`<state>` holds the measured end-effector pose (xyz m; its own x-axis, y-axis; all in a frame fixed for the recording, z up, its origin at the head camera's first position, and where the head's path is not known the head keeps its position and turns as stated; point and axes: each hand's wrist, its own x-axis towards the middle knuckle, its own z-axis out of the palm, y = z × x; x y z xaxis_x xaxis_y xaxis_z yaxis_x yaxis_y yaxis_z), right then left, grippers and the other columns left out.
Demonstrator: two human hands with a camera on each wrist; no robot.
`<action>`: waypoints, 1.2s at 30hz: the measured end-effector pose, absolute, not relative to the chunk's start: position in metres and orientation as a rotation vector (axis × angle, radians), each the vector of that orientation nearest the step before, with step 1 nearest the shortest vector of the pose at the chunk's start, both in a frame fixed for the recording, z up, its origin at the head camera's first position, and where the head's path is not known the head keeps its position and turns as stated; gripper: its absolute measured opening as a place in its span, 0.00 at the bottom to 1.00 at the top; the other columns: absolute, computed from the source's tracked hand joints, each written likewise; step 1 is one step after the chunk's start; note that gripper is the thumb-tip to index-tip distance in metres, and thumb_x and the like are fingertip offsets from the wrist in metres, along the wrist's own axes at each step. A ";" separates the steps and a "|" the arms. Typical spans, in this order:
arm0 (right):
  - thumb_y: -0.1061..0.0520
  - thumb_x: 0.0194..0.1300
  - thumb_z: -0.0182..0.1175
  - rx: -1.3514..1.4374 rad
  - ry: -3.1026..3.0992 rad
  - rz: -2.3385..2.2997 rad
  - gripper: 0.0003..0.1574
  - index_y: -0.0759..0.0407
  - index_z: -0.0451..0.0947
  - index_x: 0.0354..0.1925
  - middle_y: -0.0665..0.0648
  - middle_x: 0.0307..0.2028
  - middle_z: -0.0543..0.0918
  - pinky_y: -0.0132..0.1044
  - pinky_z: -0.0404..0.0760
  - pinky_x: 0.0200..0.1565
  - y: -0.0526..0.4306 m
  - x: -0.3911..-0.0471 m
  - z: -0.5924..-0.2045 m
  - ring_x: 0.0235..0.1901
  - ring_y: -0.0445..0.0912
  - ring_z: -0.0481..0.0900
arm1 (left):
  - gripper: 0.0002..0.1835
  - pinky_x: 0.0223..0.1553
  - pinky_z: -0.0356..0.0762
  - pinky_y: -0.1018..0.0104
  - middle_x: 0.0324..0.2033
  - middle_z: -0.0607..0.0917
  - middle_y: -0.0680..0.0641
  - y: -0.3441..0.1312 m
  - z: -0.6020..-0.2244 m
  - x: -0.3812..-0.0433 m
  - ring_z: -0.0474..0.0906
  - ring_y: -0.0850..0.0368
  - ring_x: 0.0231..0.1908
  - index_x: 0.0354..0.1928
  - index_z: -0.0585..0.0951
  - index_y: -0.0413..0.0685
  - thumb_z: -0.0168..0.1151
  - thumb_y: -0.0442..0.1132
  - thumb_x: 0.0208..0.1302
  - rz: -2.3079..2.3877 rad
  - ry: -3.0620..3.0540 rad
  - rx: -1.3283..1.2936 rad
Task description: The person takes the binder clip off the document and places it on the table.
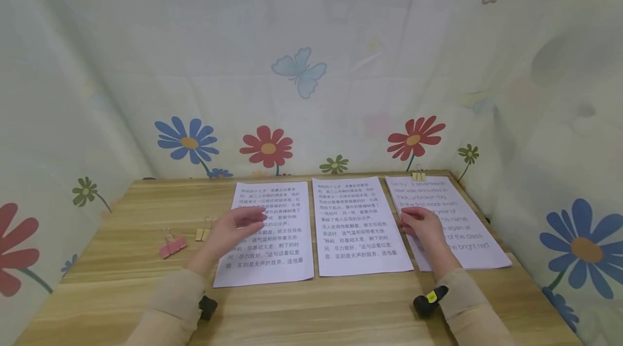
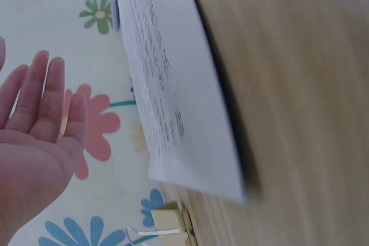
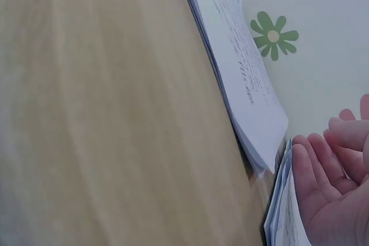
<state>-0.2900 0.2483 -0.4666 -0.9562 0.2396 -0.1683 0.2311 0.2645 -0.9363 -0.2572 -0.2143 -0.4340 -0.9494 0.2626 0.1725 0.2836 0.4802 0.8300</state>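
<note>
Now, from left, a pink binder clip (image 1: pixel 173 248) lies on a wood-grain table (image 1: pixel 121 286), with a yellow binder clip (image 1: pixel 201 234) at its two o'clock. Next, a person's left hand (image 1: pixel 233 228) hangs over the left pages (image 1: pixel 272 267), printed in Chinese, its fingers extended, slightly spread and holding nothing. At the pages' three o'clock sits the middle stack (image 1: pixel 359 227), also in Chinese. Farther right, the right hand (image 1: pixel 424 231) hovers by the left edge of the English-printed right stack (image 1: pixel 472 238), fingers loosely bent, grasping nothing; whether they touch the paper cannot be told. A gold clip (image 1: pixel 418 176) grips that stack at twelve o'clock, before a floral backdrop (image 1: pixel 340 113).
</note>
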 end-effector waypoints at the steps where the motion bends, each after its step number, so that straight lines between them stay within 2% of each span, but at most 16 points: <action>1: 0.56 0.70 0.61 -0.458 -2.494 1.838 0.23 0.65 0.74 0.59 0.64 0.48 0.81 0.29 0.83 0.40 0.249 -0.289 -0.466 0.45 0.49 0.83 | 0.22 0.53 0.80 0.58 0.50 0.85 0.46 -0.211 -0.435 -0.257 0.82 0.49 0.51 0.61 0.79 0.44 0.68 0.39 0.65 -1.511 -2.681 -0.476; 7: 0.53 0.72 0.59 -0.412 -2.523 1.831 0.25 0.64 0.72 0.62 0.65 0.52 0.80 0.29 0.82 0.43 0.255 -0.284 -0.463 0.48 0.50 0.83 | 0.21 0.53 0.80 0.54 0.48 0.86 0.49 -0.192 -0.436 -0.253 0.82 0.49 0.51 0.58 0.81 0.45 0.69 0.39 0.64 -1.492 -2.688 -0.447; 14: 0.53 0.73 0.58 -0.285 -2.553 1.798 0.28 0.66 0.70 0.64 0.65 0.50 0.78 0.31 0.83 0.44 0.266 -0.277 -0.461 0.46 0.47 0.84 | 0.20 0.55 0.77 0.49 0.45 0.87 0.49 -0.175 -0.438 -0.250 0.83 0.51 0.48 0.57 0.81 0.42 0.69 0.36 0.63 -1.513 -2.653 -0.519; 22: 0.49 0.72 0.60 -0.160 -2.699 1.596 0.35 0.60 0.65 0.70 0.67 0.56 0.77 0.27 0.80 0.45 0.292 -0.276 -0.463 0.50 0.53 0.79 | 0.19 0.55 0.77 0.49 0.41 0.87 0.55 -0.159 -0.438 -0.244 0.83 0.56 0.46 0.56 0.82 0.48 0.69 0.38 0.63 -1.520 -2.669 -0.548; 24: 0.48 0.71 0.60 -0.140 -2.736 1.550 0.36 0.59 0.64 0.71 0.67 0.58 0.76 0.29 0.78 0.48 0.299 -0.276 -0.463 0.53 0.55 0.76 | 0.19 0.55 0.77 0.49 0.41 0.87 0.55 -0.156 -0.438 -0.243 0.82 0.57 0.46 0.56 0.82 0.49 0.69 0.39 0.64 -1.516 -2.680 -0.579; 30: 0.48 0.72 0.59 -0.123 -2.771 1.506 0.39 0.59 0.60 0.73 0.69 0.61 0.75 0.49 0.72 0.58 0.313 -0.278 -0.461 0.60 0.61 0.71 | 0.19 0.55 0.76 0.46 0.42 0.87 0.54 -0.151 -0.435 -0.242 0.82 0.57 0.45 0.57 0.82 0.49 0.68 0.41 0.64 -1.500 -2.697 -0.709; 36: 0.49 0.72 0.59 -0.100 -2.777 1.492 0.40 0.60 0.58 0.74 0.70 0.62 0.73 0.55 0.70 0.60 0.325 -0.278 -0.460 0.61 0.62 0.70 | 0.21 0.57 0.75 0.47 0.44 0.86 0.53 -0.145 -0.434 -0.240 0.81 0.56 0.48 0.58 0.81 0.48 0.69 0.41 0.64 -1.486 -2.727 -0.774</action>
<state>-0.2780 0.3255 -0.4599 -0.9979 0.0497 -0.0411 0.0617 0.5505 -0.8326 -0.2404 -0.1448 -0.4341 -0.8814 0.4390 0.1745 0.3846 0.4523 0.8047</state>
